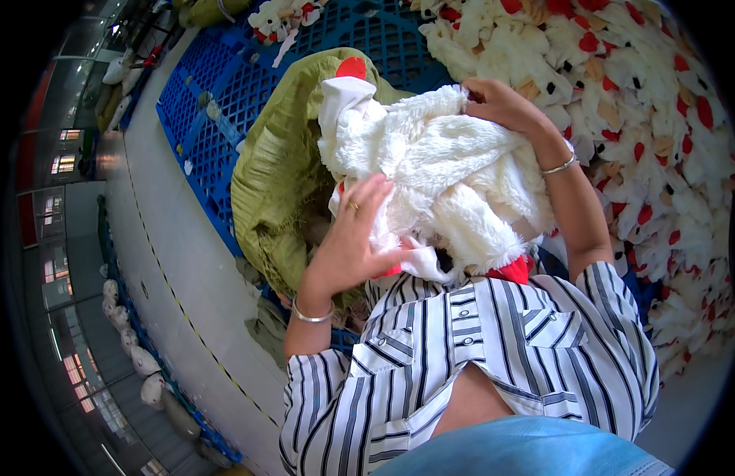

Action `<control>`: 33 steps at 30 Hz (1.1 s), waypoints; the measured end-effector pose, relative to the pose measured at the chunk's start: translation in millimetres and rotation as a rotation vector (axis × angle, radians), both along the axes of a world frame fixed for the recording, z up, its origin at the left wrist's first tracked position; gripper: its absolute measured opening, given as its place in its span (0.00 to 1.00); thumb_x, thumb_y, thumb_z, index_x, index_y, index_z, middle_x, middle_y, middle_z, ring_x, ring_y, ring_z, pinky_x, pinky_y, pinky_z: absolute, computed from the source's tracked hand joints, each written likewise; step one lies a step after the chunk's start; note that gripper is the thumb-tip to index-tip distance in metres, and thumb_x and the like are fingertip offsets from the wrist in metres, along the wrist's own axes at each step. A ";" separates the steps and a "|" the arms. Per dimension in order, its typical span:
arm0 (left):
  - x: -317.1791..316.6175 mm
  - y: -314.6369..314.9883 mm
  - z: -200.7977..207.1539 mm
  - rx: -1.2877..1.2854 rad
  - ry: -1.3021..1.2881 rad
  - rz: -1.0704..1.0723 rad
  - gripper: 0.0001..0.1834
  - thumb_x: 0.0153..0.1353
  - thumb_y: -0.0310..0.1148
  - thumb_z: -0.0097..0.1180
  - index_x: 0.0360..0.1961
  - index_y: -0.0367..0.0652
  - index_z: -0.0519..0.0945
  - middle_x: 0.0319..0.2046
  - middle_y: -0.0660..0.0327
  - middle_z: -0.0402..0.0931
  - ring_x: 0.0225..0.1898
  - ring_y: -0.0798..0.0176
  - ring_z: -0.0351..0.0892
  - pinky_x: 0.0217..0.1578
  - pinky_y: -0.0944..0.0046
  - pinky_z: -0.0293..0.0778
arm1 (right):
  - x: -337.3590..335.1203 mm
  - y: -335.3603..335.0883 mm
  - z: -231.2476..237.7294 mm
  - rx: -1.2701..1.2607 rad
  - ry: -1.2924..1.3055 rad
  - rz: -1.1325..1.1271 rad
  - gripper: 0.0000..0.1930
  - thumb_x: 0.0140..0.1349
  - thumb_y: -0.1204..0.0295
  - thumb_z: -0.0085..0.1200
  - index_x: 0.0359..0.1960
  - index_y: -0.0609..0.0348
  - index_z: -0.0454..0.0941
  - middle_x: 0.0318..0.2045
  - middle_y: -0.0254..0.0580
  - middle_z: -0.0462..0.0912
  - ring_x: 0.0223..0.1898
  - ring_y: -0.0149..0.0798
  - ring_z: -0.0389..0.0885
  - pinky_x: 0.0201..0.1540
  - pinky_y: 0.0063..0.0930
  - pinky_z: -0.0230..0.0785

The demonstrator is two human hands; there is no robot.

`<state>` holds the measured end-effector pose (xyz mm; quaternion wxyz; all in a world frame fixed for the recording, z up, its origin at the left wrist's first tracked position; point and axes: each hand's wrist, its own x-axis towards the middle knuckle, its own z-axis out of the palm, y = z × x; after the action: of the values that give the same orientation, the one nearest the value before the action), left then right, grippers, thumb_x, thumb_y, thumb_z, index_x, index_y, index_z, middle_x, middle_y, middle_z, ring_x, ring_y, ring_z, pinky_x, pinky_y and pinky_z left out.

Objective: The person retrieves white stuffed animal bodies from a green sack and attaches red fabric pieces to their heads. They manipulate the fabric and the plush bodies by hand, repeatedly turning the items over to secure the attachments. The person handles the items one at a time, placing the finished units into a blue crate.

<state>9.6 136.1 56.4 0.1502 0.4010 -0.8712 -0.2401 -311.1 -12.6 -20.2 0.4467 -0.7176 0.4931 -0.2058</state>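
A bundle of white plush toy skins (443,151), limp and unstuffed with red and smooth white patches, lies in front of my chest. My left hand (352,234) rests against its left side, fingers stretched and thumb spread, slightly blurred. At the bundle's far right, my right hand (498,107) curls its fingers round the edge of the plush; the fingertips are partly hidden. A yellow-green woven sack (276,170), its mouth gaping, stands just left of the bundle and partly behind it.
Blue plastic pallets (217,95) lie beyond and beside the sack. To the right spreads a large heap of similar white plush skins (621,151) with red parts. A grey floor (157,230) with a striped line runs on the left, past more sacks (145,361) along its edge.
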 end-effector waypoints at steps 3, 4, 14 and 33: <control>-4.4 20.9 -0.5 0.040 -0.009 0.092 0.42 0.50 0.34 0.67 0.66 0.35 0.62 0.65 0.46 0.60 0.66 0.45 0.60 0.68 0.54 0.54 | 5.2 0.6 -3.0 -0.084 -0.101 -0.081 0.14 0.60 0.74 0.58 0.47 0.67 0.75 0.40 0.37 0.81 0.42 0.28 0.77 0.48 0.23 0.69; -1.9 21.8 -3.7 0.033 -0.042 0.155 0.41 0.50 0.32 0.65 0.65 0.35 0.62 0.65 0.45 0.60 0.66 0.45 0.60 0.68 0.54 0.54 | 6.1 0.8 -4.7 -0.095 -0.196 -0.123 0.13 0.60 0.76 0.58 0.45 0.66 0.75 0.41 0.38 0.81 0.43 0.28 0.77 0.49 0.23 0.69; 62.0 8.7 -9.5 -0.023 0.225 0.721 0.13 0.52 0.20 0.56 0.41 0.34 0.77 0.34 0.58 0.79 0.35 0.62 0.79 0.40 0.64 0.75 | -10.8 -16.2 8.6 -0.412 -0.755 -0.284 0.08 0.61 0.89 0.47 0.33 0.60 0.70 0.41 0.35 0.81 0.43 0.27 0.74 0.48 0.21 0.68; 98.8 -55.3 4.0 -0.148 1.079 0.679 0.11 0.72 0.30 0.49 0.50 0.39 0.77 0.42 0.64 0.79 0.35 0.75 0.74 0.35 0.74 0.70 | -56.1 -52.2 31.8 -0.467 -0.717 -0.169 0.08 0.63 0.79 0.55 0.44 0.59 0.77 0.42 0.35 0.77 0.42 0.28 0.76 0.46 0.20 0.70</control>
<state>108.4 80.7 60.5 0.6626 0.4660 -0.5116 -0.2864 -367.2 -64.7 11.6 0.3972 -0.6396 0.3038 -0.5838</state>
